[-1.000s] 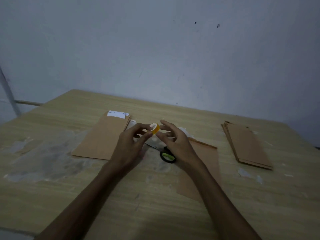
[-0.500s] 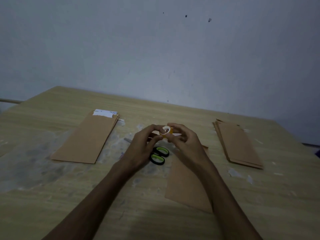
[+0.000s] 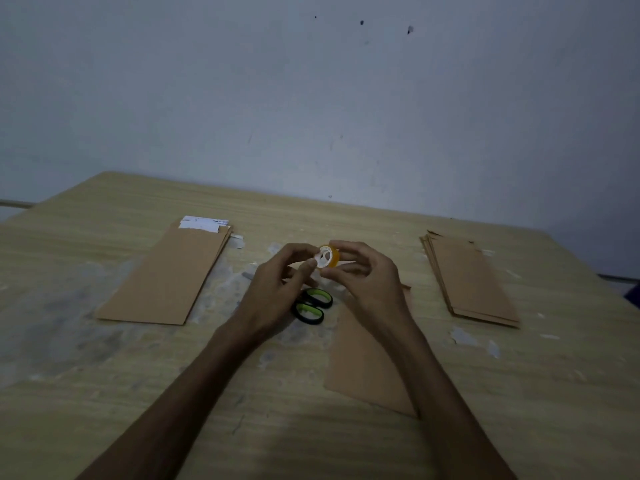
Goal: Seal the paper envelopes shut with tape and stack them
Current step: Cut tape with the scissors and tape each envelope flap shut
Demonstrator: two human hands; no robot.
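1. Roll of tape (image 3: 328, 257): a small yellow roll with a white core, held in the air above the table, between the fingertips of both hands, its open core facing the camera.
2. Right hand (image 3: 367, 275): fingers curled over the top and far side of the roll, thumb beneath it; the roll is pinched at its right edge.
3. Left hand (image 3: 280, 282): thumb tip (image 3: 309, 265) pressed against the roll's lower left rim, the other fingers bent behind it; whether they touch the roll cannot be told.
4. Scissors (image 3: 311, 306): black handles with green lining, flat on the table directly below the hands; the blades are hidden by the left hand.
5. Single envelope (image 3: 367, 362): brown, lying flat under the right forearm, just beside the scissors.
6. Left stack of envelopes (image 3: 173, 275): white paper showing at its far end.
7. Right stack of envelopes (image 3: 471, 278): well apart from the hands.
8. Table (image 3: 104, 393): pale wood, with smudged grey patches.
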